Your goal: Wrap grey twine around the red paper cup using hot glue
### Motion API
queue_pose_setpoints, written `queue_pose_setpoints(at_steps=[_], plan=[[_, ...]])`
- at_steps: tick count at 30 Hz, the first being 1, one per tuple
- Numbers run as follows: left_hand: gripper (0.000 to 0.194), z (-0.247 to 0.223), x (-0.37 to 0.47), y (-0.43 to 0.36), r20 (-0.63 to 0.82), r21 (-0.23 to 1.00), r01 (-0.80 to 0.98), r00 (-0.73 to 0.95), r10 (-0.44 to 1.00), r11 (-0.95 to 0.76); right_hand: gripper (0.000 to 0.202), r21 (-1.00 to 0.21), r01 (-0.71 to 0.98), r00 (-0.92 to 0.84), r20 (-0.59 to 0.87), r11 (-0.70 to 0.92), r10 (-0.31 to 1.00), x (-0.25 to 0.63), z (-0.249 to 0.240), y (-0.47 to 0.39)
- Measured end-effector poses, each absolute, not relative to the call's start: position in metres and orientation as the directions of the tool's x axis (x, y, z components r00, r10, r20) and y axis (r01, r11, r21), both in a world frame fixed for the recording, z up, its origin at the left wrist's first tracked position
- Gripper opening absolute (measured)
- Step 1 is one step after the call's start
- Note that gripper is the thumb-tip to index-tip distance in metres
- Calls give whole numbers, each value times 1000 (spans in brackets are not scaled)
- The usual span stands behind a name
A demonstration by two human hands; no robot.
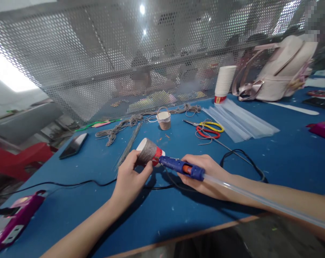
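My left hand [131, 175] grips a paper cup [148, 152] tilted on its side; grey cord is wound round part of it, and a red printed band shows beyond the cord. In my right hand [202, 175] is a blue glue gun [178, 165], its nozzle at the red part of the cup. Whether the tip touches the cup I cannot tell. A long clear glue stick [238, 192] runs out of the gun's back over my right forearm. Behind the cup stands a small finished-looking basket [164, 120] with a white trim and a handle.
Scissors [209, 129] with red and yellow handles lie right of centre, beside clear plastic strips [240, 122]. Grey cord bundles [116, 130], a phone [73, 146], a stack of paper cups [225, 84] and a pink backpack [275, 71] line the back. Black cables [89, 182] and a purple power strip [17, 224] lie nearer.
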State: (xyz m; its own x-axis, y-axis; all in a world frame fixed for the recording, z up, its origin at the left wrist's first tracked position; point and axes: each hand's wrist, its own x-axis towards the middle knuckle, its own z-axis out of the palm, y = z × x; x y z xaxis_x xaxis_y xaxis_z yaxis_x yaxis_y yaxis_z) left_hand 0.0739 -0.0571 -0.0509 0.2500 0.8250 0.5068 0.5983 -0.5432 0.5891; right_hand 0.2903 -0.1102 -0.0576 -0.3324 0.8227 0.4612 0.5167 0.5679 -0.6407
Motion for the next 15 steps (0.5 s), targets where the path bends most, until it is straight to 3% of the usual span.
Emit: queue_pose_setpoints(at_steps=[15], plan=[[10, -48, 76, -59, 498, 573, 625, 248, 831, -530, 10, -483, 615, -355, 536, 623, 766, 290, -70, -109]])
